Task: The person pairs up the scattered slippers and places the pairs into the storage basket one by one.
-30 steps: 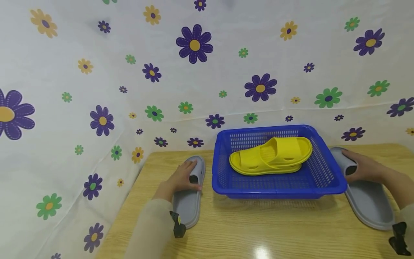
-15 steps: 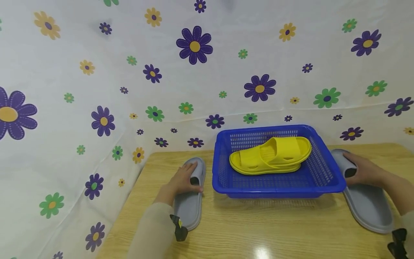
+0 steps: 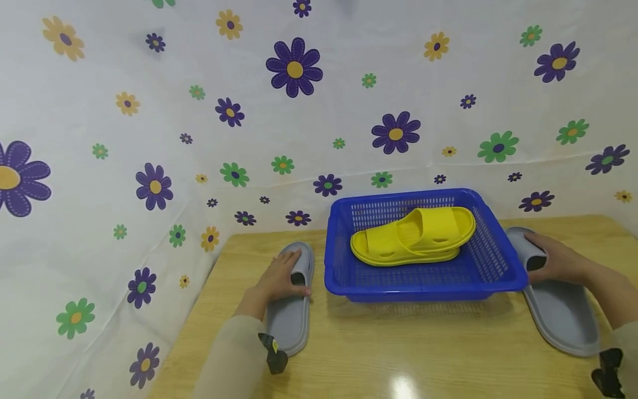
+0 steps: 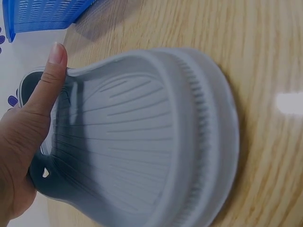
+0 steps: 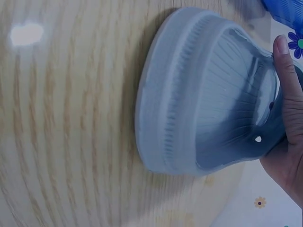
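At the left of the wooden table [image 3: 369, 354], a grey slipper [image 3: 289, 327] lies with its toe pointing away from me. My left hand [image 3: 280, 277] grips its strap, fingers over the top and thumb [image 4: 56, 66] at the inner edge. A matching grey slipper [image 3: 565, 316] is at the right, beside the basket. My right hand [image 3: 560, 259] holds that one by the strap, its thumb [image 5: 284, 61] on the side toward the basket. Between the hands stands a blue plastic basket [image 3: 423, 290] with a pair of yellow slippers [image 3: 438, 224], one partly on top of the other.
A white cloth [image 3: 329, 116] printed with flowers hangs behind the table and along its left side. The basket stands near the table's back edge, with a slipper on either side. Black straps [image 3: 273, 354] sit at both wrists.
The head view has shifted slightly. Both hands keep their hold on the grey slippers, which have hardly moved. The basket and yellow slippers stay as they were.
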`<state>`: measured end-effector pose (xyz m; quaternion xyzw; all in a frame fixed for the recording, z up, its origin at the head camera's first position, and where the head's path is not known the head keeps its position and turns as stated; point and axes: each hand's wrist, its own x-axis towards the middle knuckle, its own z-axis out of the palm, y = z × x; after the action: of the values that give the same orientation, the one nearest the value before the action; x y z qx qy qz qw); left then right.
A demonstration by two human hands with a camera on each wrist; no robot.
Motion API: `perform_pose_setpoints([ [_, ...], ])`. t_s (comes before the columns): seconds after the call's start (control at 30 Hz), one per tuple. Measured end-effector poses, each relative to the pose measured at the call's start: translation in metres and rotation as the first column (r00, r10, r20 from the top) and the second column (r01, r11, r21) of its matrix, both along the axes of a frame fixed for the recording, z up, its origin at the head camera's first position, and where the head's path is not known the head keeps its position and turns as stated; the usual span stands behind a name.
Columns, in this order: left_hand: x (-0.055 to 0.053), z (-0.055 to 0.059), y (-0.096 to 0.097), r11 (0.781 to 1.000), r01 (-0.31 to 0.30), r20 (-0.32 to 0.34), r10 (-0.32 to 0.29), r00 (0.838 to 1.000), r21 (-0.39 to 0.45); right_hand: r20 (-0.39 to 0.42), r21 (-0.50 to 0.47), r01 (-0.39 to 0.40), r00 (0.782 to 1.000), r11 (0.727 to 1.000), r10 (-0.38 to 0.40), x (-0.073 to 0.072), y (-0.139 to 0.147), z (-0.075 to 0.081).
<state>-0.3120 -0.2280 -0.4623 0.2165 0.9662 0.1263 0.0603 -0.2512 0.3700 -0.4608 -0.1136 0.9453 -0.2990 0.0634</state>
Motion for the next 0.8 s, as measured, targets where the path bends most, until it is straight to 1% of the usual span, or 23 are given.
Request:
perform_pose_setpoints([
  [0.1,0.0,-0.001,0.0,1.0,0.004,-0.021,-0.004,1.0,0.003,-0.011,-0.003,0.007,1.0,1.0,-0.007,0.0,0.0,-0.001],
  [0.23,0.001,-0.003,-0.001,1.0,0.019,-0.023,-0.019,1.0,-0.022,-0.016,0.004,0.011,1.0,1.0,-0.011,0.002,0.001,-0.004],
  [0.37,0.004,-0.005,-0.001,1.0,0.013,-0.029,-0.014,0.999,-0.027,-0.034,0.005,0.01,0.999,1.0,-0.01,0.006,0.0,-0.003],
  [0.43,0.005,-0.004,0.0,1.0,0.011,-0.04,-0.012,0.999,-0.023,-0.044,0.003,0.007,0.999,1.0,-0.006,0.008,-0.002,-0.002],
  [0.6,0.01,-0.002,0.002,1.0,0.012,-0.046,-0.012,0.999,-0.008,-0.041,0.016,0.012,0.999,1.0,-0.011,0.01,-0.004,-0.001],
  [0.8,0.014,-0.001,0.004,1.0,-0.009,-0.048,0.009,0.999,-0.005,-0.045,0.032,0.021,0.999,0.999,-0.02,0.012,-0.004,-0.002],
])
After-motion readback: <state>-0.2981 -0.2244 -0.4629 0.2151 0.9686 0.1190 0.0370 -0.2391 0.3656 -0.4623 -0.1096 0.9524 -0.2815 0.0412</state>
